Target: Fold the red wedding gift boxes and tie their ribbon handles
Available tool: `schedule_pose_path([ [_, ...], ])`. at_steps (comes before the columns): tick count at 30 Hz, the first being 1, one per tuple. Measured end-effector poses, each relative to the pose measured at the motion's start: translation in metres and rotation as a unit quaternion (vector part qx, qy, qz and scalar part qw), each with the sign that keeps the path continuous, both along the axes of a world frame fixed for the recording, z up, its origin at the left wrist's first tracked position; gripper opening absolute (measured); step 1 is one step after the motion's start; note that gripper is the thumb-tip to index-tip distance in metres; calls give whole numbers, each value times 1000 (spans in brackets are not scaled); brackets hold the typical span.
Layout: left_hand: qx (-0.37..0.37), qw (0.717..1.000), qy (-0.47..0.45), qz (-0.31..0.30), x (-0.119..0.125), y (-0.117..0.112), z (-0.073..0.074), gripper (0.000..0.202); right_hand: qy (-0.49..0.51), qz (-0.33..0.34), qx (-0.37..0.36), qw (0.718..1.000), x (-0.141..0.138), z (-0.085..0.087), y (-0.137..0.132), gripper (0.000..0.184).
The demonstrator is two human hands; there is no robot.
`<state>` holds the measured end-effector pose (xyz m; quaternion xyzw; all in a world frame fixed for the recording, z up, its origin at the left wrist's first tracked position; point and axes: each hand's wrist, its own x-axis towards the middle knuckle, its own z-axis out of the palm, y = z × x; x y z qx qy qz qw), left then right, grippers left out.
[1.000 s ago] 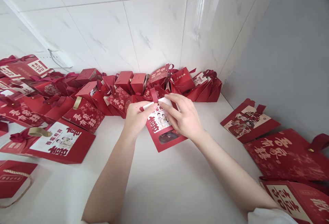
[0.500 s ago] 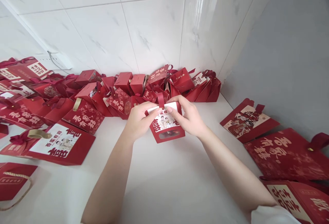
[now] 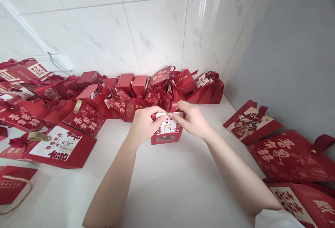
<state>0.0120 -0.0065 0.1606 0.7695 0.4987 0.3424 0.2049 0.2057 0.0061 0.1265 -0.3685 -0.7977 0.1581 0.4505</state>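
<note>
A small red gift box (image 3: 167,132) with a white picture panel stands upright on the white table (image 3: 172,186). My left hand (image 3: 143,123) pinches its top edge from the left. My right hand (image 3: 192,118) pinches the top from the right, by the red ribbon handle (image 3: 172,107). Both hands have their fingers closed on the box's top flaps.
A heap of red gift boxes and bags (image 3: 131,90) lines the tiled wall behind. Flat red bags lie at the left (image 3: 61,146) and at the right (image 3: 251,121), with larger ones (image 3: 290,158) near the grey side wall.
The box has gone from lying tilted back to standing upright, and has shifted slightly right. Both hands moved with it and stayed on its top.
</note>
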Motion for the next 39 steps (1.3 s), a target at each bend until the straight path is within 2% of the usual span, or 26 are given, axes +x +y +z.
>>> schedule_pose_path([
  [3, 12, 1000, -4, 2, 0, 0, 1, 12, -25, 16, 22, 999, 0, -3, 1, 27],
  [7, -6, 1000, -12, -19, -1, 0, 2, 14, -42, 37, 70, 996, 2, -4, 1, 22],
  [9, -9, 999, -17, -32, -1, 0, 3, 15, -52, 57, 70, 995, 4, -3, 0, 18],
  [14, -10, 999, -15, -30, -1, 1, 2, 15, -79, 66, 16, 995, 12, 3, -1, 16],
  [18, -73, 995, 21, -59, -5, 6, -2, 15, -93, 79, -39, 992, 20, 7, 0, 10],
  [22, -120, 989, 40, -75, -7, 9, -4, 17, -47, 91, -71, 992, 23, 10, 0, 9],
  [30, -155, 981, 22, -114, -5, 6, -1, 24, -39, 97, -27, 994, 14, 8, -3, 7],
  [34, -167, 980, 23, -107, -5, 9, -7, 27, -41, 90, -13, 995, 8, 6, -4, 8],
  [39, -138, 986, 32, -93, -5, 13, -13, 37, -39, 52, 4, 998, 2, 2, -4, 8],
])
